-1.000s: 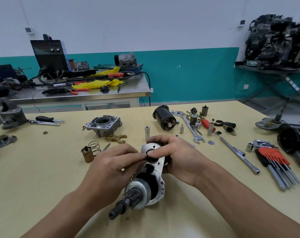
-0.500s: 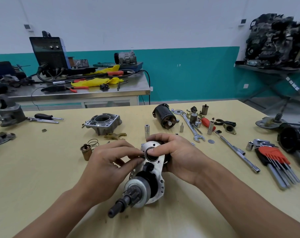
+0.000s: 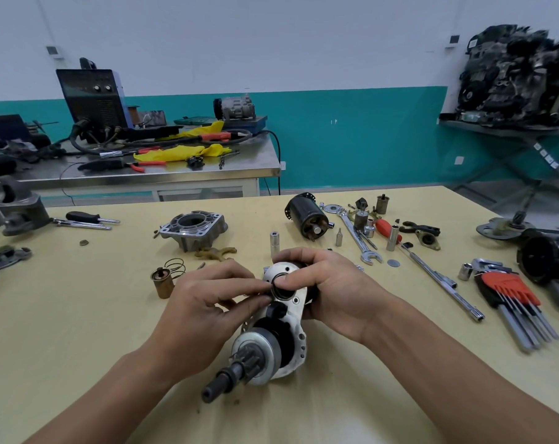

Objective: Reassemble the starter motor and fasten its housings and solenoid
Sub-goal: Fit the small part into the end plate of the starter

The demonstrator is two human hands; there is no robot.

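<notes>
The starter motor assembly (image 3: 271, 338) lies on the yellow table (image 3: 79, 331), its pinion shaft (image 3: 222, 379) pointing toward me. My right hand (image 3: 332, 283) grips the silver housing plate (image 3: 295, 302) at its top, thumb pressed over the round solenoid bore (image 3: 279, 288). From the left, my left hand (image 3: 207, 302) pinches at the bore's edge with its fingertips. A black solenoid body (image 3: 307, 216), a grey aluminium nose housing (image 3: 193, 227), a brass plunger (image 3: 161, 282) with a spring (image 3: 175, 267) and a shift fork (image 3: 217, 251) lie beyond.
Wrenches (image 3: 358, 235), sockets (image 3: 391, 237), an extension bar (image 3: 441, 280) and a red hex-key set (image 3: 512, 296) lie to the right. A black motor casing (image 3: 544, 257) sits at the right edge. A steel bench (image 3: 143, 174) with a welder stands behind.
My right thumb has slid down over the bore, and my left fingertips have closed in against its rim. The assembly has stayed in place.
</notes>
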